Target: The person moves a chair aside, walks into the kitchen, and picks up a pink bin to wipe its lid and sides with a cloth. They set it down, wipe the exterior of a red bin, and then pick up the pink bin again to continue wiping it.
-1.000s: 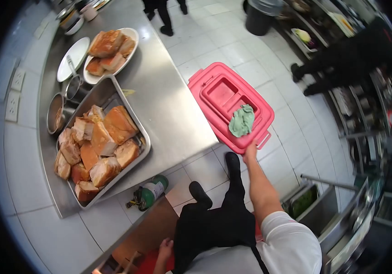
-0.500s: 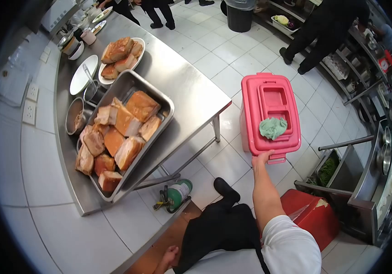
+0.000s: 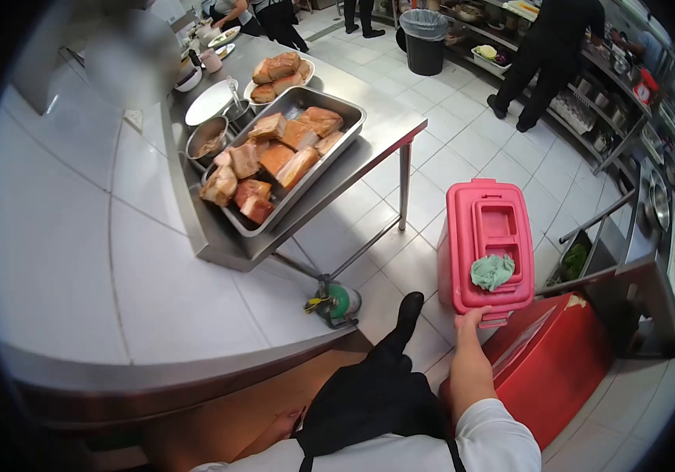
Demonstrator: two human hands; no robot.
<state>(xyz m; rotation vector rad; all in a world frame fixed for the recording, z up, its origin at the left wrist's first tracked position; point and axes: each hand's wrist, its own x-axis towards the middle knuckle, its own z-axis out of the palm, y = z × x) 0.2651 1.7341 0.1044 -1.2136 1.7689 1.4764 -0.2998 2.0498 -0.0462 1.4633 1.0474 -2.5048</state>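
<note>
My right arm is stretched forward, and my right hand (image 3: 473, 316) is closed on the near end handle of a pink lidded plastic bin (image 3: 463, 259). A crumpled pale green cloth (image 3: 492, 272) lies on the bin's lid. My left hand (image 3: 289, 421) hangs low beside my black apron (image 3: 377, 409); its fingers are mostly hidden and I see nothing in them. To the left, a steel tray (image 3: 352, 130) of thick pork belly chunks (image 3: 278, 157) sits on the steel table.
A steel table (image 3: 385, 118) also carries a plate of pork, a white plate (image 3: 212, 103) and metal pots. A green cylinder (image 3: 344, 301) stands beneath its near end. A big red box (image 3: 558, 370) is at my right. People in black and a trash bin (image 3: 424, 55) are farther back.
My view has shifted, so the table and tray sit farther up and right, and more of the red box shows. My right hand still grips the pink bin, now lower in view.
</note>
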